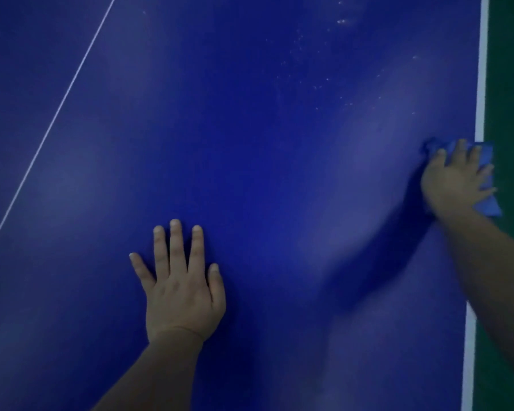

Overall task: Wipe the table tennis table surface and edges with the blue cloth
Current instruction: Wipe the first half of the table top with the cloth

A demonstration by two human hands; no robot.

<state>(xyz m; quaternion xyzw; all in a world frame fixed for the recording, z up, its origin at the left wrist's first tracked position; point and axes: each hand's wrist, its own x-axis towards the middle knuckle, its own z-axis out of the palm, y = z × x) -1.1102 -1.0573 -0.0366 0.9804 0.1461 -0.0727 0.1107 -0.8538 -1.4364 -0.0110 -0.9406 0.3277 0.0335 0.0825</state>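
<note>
The right hand (454,176) presses the blue cloth (485,179) with spread fingers (460,149) at the bench (250,173) edge's white line (481,84), dusty specks (318,84) lying ahead, while the left hand (181,292) rests flat, fingers apart, well away.

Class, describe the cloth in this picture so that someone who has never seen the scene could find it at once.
Start at the dark blue table tennis table and follow its white edge line down the right side. Where the line meets the right hand, the blue cloth lies crumpled under the spread fingers, overhanging the edge. It is a lighter blue than the table and the only soft, wrinkled thing there.
</note>
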